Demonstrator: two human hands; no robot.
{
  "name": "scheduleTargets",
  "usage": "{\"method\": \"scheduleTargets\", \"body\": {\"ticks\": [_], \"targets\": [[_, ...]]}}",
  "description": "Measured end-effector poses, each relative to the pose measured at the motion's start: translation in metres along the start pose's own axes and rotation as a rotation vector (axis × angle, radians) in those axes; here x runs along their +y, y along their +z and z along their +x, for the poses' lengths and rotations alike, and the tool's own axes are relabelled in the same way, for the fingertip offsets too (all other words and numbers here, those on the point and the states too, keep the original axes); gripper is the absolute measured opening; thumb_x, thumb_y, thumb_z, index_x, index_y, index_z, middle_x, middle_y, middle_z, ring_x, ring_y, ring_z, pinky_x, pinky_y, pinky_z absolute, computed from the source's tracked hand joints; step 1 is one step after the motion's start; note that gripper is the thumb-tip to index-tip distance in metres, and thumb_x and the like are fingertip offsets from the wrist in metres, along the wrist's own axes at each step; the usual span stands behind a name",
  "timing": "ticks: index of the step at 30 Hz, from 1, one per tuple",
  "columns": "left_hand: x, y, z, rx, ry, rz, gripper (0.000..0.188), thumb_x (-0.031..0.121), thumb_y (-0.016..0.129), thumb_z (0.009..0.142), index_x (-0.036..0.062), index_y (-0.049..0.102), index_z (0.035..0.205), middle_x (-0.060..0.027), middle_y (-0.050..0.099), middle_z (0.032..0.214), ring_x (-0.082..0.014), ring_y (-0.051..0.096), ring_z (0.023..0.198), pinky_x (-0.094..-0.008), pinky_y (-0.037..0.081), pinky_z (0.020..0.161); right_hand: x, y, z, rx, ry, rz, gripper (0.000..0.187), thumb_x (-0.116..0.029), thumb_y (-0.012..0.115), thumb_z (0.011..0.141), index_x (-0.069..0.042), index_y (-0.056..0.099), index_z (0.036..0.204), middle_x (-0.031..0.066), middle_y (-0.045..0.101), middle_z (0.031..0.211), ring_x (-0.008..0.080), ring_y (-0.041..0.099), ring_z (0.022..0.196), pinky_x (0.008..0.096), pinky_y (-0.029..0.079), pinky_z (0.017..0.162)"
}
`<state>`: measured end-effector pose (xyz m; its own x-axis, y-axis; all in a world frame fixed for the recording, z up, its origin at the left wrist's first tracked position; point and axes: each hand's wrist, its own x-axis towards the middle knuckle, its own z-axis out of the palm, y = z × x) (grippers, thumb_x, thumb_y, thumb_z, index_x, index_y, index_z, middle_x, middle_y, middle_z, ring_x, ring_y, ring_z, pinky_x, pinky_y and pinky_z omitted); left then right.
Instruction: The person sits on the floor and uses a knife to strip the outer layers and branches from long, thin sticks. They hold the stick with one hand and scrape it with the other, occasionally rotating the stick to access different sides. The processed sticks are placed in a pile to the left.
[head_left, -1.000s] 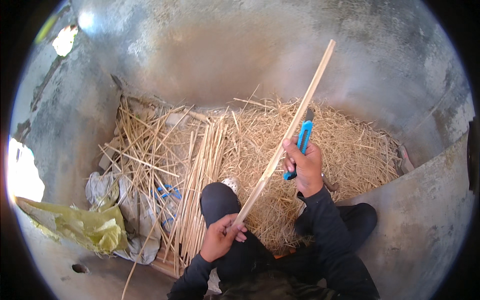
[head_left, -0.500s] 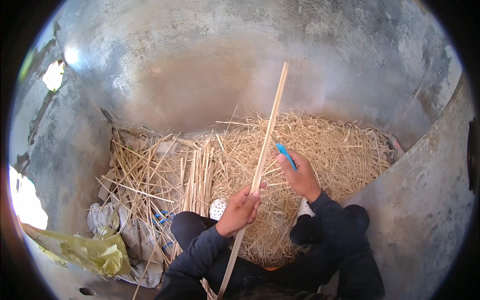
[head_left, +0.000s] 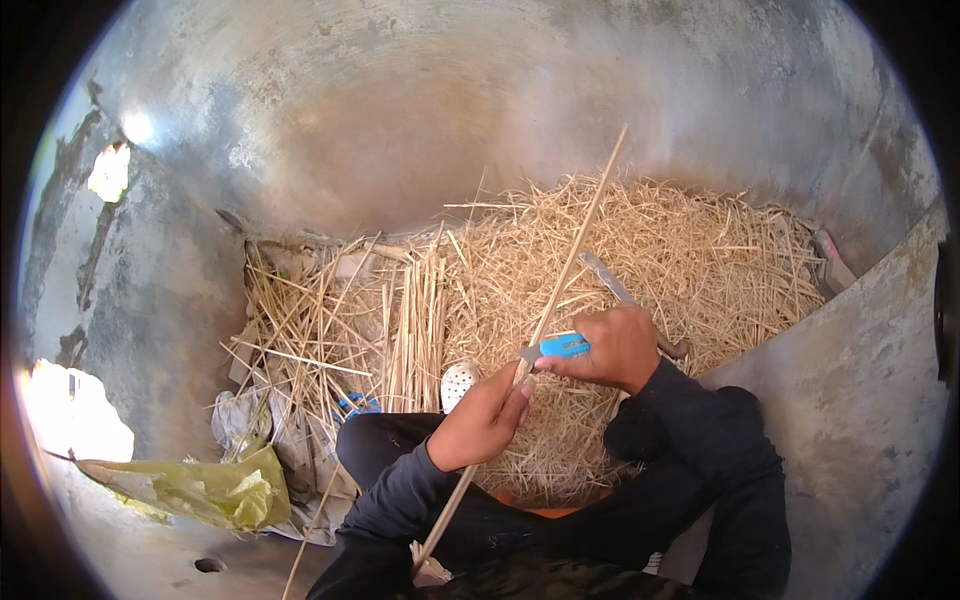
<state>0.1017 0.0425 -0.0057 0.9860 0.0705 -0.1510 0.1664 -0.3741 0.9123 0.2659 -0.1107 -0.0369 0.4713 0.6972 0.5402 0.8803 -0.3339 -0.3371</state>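
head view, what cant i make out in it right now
All in the head view:
Blue cutter: rear handle, hidden in the right grip.
Wooden strip: middle stretch, covered by the left grip.
Metal blade on the straw: rear end, behind the right grip.
Blue material: too small and partly overlaid by sticks to identify.

Rough workspace (head_left: 400, 130) with heaped shavings (head_left: 720, 245)

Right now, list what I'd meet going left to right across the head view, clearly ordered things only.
Yellow plastic sheet → blue cord → row of pale split strips → left hand → blue box cutter → right hand.
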Motion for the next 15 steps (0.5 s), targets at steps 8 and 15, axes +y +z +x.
{"method": "scheduleTargets", "body": {"ticks": [8,15], "targets": [[0.013,0.011,-0.01,0.088,-0.008,0.22,0.025,0.012,0.044,0.098,0.0005,0.046,0.12,-0.0179,0.053,0.063,-0.0359,0.058,0.059,-0.041,0.043,0.054,0.001,0.001,-0.014,-0.067,0.072,-0.013,0.072,-0.077,0.056,0.073,-0.009,0.058,0.049,0.0085,0.049,0.042,0.0251,0.053,0.038,0.0375,0.04,0.039],[0.008,0.019,-0.031,0.118,-0.005,0.192,0.024,0.008,0.046,0.095,0.0006,0.047,0.117,-0.022,0.053,0.064,-0.0443,0.057,0.062,-0.0464,0.042,0.054,-0.002,0.01,-0.018,-0.111,0.005,0.06,0.07,-0.076,0.056,0.074,-0.01,0.06,0.052,0.0075,0.049,0.042,0.0246,0.051,0.037,0.0386,0.039,0.04]]}}
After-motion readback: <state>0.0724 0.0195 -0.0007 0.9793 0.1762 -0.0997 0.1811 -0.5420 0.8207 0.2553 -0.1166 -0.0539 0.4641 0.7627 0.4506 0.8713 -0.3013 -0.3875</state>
